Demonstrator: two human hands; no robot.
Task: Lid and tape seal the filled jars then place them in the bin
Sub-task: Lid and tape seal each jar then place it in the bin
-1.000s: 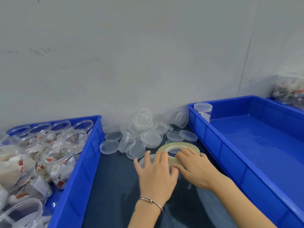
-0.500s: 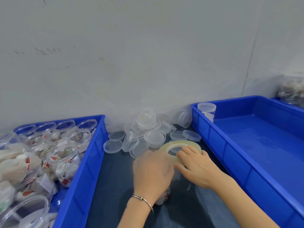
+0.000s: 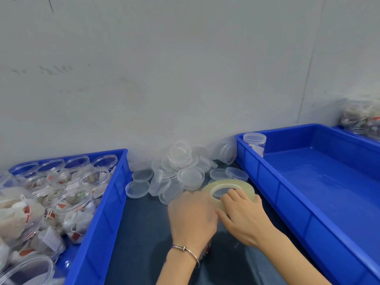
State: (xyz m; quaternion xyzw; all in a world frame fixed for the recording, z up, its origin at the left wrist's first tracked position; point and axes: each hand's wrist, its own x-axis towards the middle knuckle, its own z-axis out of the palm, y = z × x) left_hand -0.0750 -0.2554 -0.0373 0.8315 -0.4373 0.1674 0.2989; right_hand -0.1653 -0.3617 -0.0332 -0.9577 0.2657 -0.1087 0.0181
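Between the bins, left hand [image 3: 193, 218] clamps a jar [image 3: 206, 248], right hand [image 3: 245, 220] grips tape roll [image 3: 227, 187].

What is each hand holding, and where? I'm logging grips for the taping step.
The right hand pinches the tape roll at its near rim. The left hand covers a jar; its grip is hidden.

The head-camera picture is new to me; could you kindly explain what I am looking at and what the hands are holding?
There is no machine here: a camera worn on a person's head looks down at their two bare hands. The left hand covers a jar, mostly hidden beneath it. The right hand grips a tape roll. Behind them lies a heap of clear loose lids. The left bin holds filled, unlidded jars; the right bin holds one lidded jar in its far corner.
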